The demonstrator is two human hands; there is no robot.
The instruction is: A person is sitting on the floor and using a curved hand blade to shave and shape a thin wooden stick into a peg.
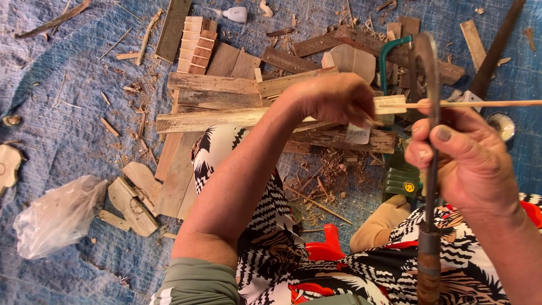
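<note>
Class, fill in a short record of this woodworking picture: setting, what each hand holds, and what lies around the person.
Setting: blue tarp on the ground, strewn with wood shavings
Left hand: grips a thin wooden stick at its near end
Right hand: holds a long curved blade upright, across the stick
Behind hands: pile of wooden planks
Left side: clear plastic bag
Top: small white bottle

The thin stick (480,104) lies across the upright knife blade (432,113), between the left hand (333,99) and the right hand (468,158). Under the hands, planks (214,101) lie in a pile on the tarp (62,118). A plastic bag (56,217) lies left of the planks, near some cut wood pieces (132,200). A saw (389,62) lies behind the hands.
</note>
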